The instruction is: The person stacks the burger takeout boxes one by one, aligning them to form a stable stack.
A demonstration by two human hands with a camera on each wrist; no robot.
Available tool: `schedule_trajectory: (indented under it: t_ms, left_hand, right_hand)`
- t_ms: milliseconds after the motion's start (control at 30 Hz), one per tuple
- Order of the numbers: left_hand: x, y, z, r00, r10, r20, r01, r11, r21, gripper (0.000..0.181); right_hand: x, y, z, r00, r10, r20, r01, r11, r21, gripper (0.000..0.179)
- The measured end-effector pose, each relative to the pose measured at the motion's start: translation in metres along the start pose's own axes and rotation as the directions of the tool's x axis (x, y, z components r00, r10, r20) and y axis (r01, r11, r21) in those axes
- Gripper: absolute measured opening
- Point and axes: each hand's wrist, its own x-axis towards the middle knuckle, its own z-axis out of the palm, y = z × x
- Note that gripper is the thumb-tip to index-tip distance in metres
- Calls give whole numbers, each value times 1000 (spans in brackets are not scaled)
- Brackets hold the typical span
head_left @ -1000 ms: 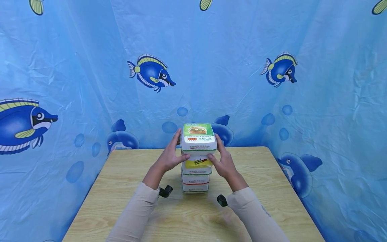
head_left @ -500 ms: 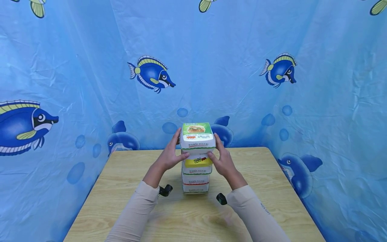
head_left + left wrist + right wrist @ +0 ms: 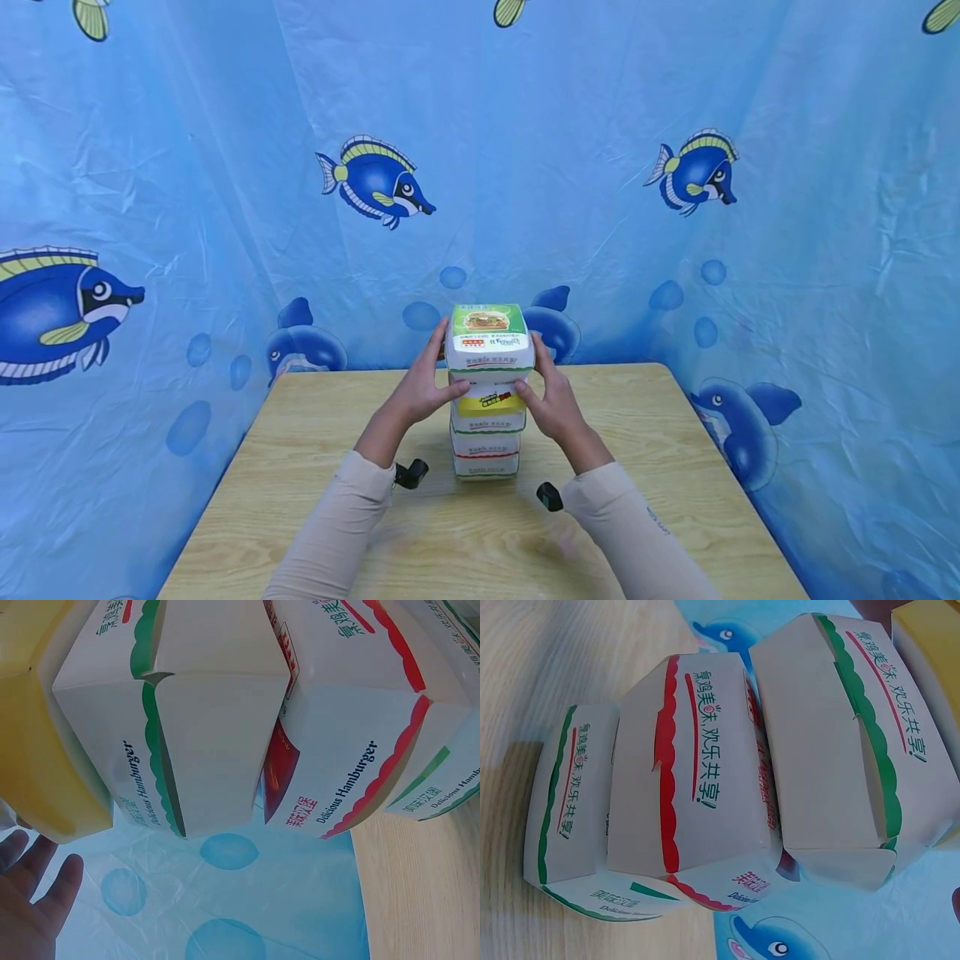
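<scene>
In the head view, several cardboard hamburger boxes are stacked on the table. My left hand (image 3: 422, 390) and right hand (image 3: 557, 404) hold the top hamburger box (image 3: 489, 340), which has a green lid with a burger picture. The fingers lie along its sides, and both thumbs reach the front at its lower edge. Directly under it is a yellow box (image 3: 491, 402). Below are white boxes with green and red scalloped trim, including the red-trimmed box (image 3: 345, 750). In the left wrist view, the left hand's fingertips show beside the yellow box. The right wrist view shows the stack's lower boxes.
The wooden table (image 3: 300, 500) extends around the stack. A blue curtain (image 3: 480, 167) printed with fish and dolphins hangs behind and on both sides. Black wrist-worn devices stick out near each cuff, such as the left one (image 3: 412, 474).
The top box has shifted slightly left and sits a little straighter on the stack. Both hands stay at its sides with almost the same hold; the lower boxes look unmoved.
</scene>
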Motion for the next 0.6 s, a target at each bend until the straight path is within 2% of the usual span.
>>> schedule_trajectory:
  t_ms: [167, 600]
  left_hand:
    - [-1, 1, 0, 1000, -3, -7, 3, 1000, -6, 113]
    - [-4, 4, 2, 1000, -19, -12, 19, 1000, -19, 113]
  right_hand:
    - [-1, 1, 0, 1000, 1, -9, -1, 1000, 11, 80]
    - [-4, 2, 0, 1000, 19, -6, -19, 1000, 0, 83]
